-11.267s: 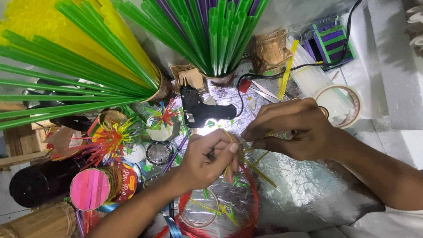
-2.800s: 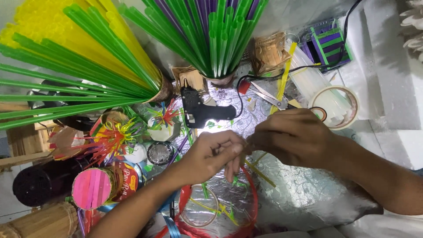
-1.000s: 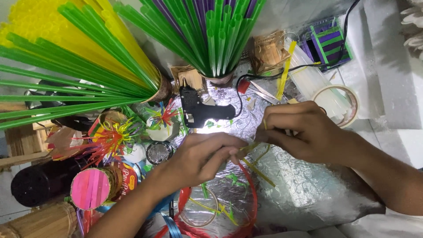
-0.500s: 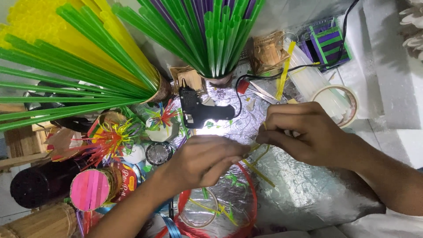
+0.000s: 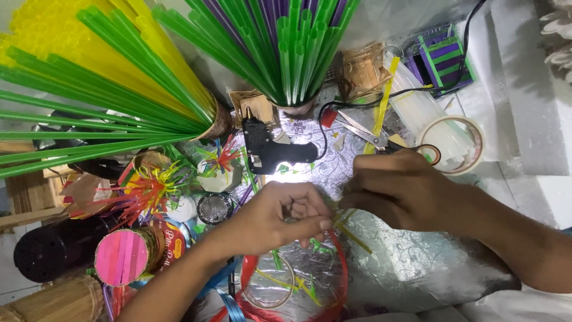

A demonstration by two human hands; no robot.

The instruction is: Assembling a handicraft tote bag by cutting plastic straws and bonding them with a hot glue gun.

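Straw strips (image 5: 348,229) pinched between hands (touching)

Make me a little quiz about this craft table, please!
1. True or false: the black glue gun lies on the shiny foil sheet, apart from both hands.
2. What do the left hand and right hand pinch between them? A. a yellow strip B. a spoon C. a pencil
3. What colour are the straws standing in the cup behind the glue gun?

Key: 1. True. 2. A, the thin yellow strip. 3. Green, with some purple ones.
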